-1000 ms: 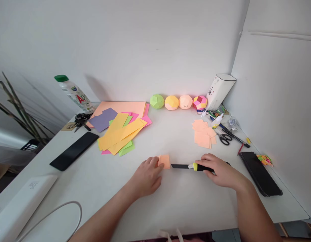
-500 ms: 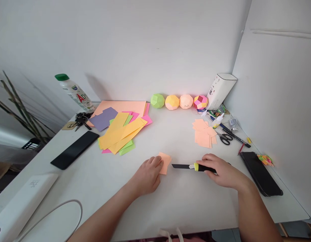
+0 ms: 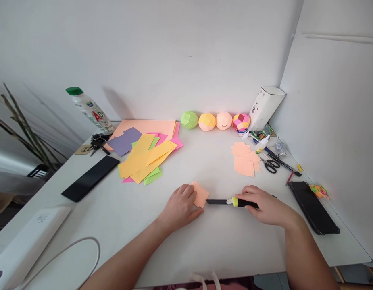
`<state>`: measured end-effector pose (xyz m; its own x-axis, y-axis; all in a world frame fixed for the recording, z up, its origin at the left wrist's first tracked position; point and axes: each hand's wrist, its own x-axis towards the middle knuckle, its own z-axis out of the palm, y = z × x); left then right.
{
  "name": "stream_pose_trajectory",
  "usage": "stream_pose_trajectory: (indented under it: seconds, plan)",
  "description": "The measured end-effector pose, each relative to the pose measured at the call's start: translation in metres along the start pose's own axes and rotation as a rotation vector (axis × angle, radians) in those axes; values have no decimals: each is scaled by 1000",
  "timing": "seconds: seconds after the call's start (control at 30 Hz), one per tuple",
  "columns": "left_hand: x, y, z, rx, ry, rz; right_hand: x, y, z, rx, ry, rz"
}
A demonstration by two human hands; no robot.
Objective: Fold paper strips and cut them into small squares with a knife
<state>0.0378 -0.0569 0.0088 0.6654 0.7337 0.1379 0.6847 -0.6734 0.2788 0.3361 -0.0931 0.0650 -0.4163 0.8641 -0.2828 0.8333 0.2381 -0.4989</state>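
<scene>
A small folded-looking piece of peach paper (image 3: 201, 195) lies on the white table in front of me. My left hand (image 3: 180, 207) holds it down by its left side, fingers bent over the edge and thumb stretched along the lower edge. From the right, my right hand (image 3: 259, 204) grips a utility knife (image 3: 240, 202) by its black and yellow handle. The long dark blade (image 3: 218, 201) points left, its tip at the paper's right edge. Beyond the right hand lies a loose pile of peach paper pieces (image 3: 244, 161).
Coloured paper sheets (image 3: 144, 159) are heaped at back left, near a bottle (image 3: 92, 110). Several paper balls (image 3: 207, 121) line the wall. Scissors (image 3: 271, 166), a glue bottle (image 3: 262, 143) and a phone (image 3: 313, 207) lie right; a black slab (image 3: 90, 179) and white device (image 3: 32, 237) left.
The peach paper has turned and shifted slightly right, so its edge now meets the blade tip. My left thumb has stretched out below the paper. The knife has barely moved.
</scene>
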Motion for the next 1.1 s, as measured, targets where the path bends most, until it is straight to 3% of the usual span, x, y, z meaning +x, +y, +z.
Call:
stream_pose_trajectory:
  seconds: [0.23, 0.47, 0.77, 1.1]
  plan:
    - [0, 1, 1, 37, 54, 30, -3, 2, -2, -12, -4, 34]
    - [0, 0, 3, 71, 64, 27, 3, -9, 4, -1, 12, -36]
    - [1, -3, 5, 44, 309, 32, 6, -14, 6, -13, 48, -93]
    - [-1, -12, 17, 119, 397, 6, 3, -11, 5, -20, 0, -46]
